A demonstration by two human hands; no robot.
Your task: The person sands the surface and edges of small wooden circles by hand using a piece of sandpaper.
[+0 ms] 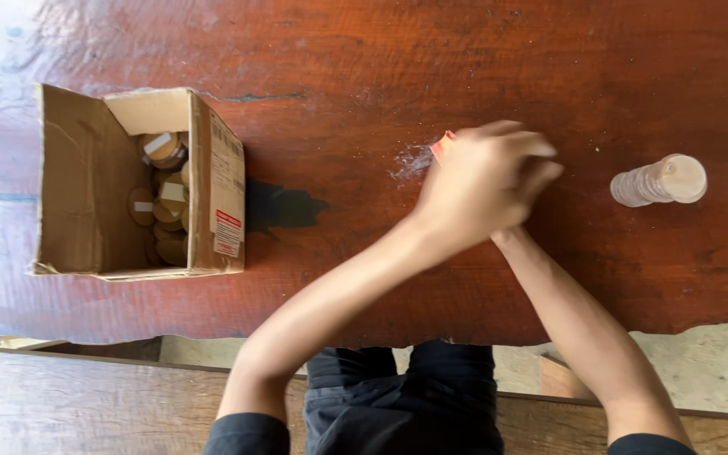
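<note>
Reddish-brown wood fills my view: a glossy worktop (364, 76) with both hands bunched together over it. My left hand (478, 185) lies on top, its fingers (507, 133) curled and pressed together around something with an orange edge (443, 145) that peeks out beyond the knuckles; I cannot tell what it is. My right hand (522, 226) sits hidden beneath, so I cannot tell its grip. Pale dust (413, 160) lies just beyond the fingertips. A stack of wooden discs (659, 181) lies well off to the right of the fingers, a cardboard box (141, 181) of more discs far off to the left. I judge a hard sideways stroke could scatter dust or scuff the glossy finish, and a wide elbow swing could knock the stack rolling.
</note>
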